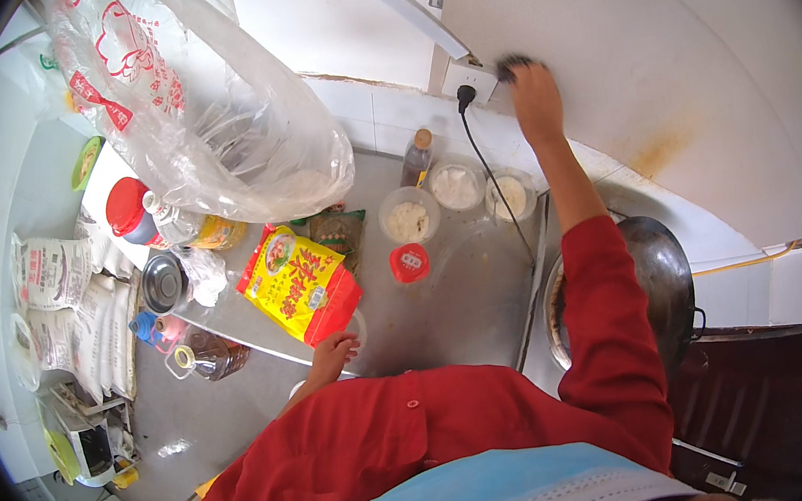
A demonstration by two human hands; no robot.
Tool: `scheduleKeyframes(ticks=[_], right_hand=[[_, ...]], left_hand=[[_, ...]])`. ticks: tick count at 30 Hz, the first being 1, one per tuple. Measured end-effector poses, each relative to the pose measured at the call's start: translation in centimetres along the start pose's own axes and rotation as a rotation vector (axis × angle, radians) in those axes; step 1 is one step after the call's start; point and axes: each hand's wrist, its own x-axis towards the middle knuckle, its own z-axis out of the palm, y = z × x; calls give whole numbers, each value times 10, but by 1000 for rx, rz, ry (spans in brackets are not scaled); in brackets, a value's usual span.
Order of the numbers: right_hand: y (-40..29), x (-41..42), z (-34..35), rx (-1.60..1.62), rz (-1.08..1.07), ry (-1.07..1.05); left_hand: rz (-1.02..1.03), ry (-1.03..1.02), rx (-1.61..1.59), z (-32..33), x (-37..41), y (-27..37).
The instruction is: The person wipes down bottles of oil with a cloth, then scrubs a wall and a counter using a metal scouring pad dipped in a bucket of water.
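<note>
My right hand [533, 90] is stretched out to the wall and closed on a dark, blurred scrubbing pad or wad [513, 65], right of the wall socket [469, 81]. A black plug [466, 95] with its cable sits at that socket. My left hand [337, 350] rests by the bottom edge of a yellow and red food packet [300, 280], its fingers loosely curled; whether it holds anything is unclear. Tubs of white powder or grains [409, 218], a capped brown bottle [417, 159] and a red lid [409, 262] stand on the metal counter [452, 311].
A large wok [653, 281] stands beside my right arm. A big clear plastic bag [262, 140] hangs over the counter's far left part. Bottles, a red-lidded jar [129, 207], a metal bowl [164, 281] and an oil jug [212, 353] are on the left. The cabinet door [411, 15] hangs above the socket.
</note>
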Motion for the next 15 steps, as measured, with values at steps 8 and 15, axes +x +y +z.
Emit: scheduleKeyframes(ticks=[8,15], right_hand=[[38,-18,-61,82,216,170],[96,34,-102,-71,126,473]], left_hand=[[-147,113,55,-29,-9,-23],[-74,-5,73,7,10,10]])
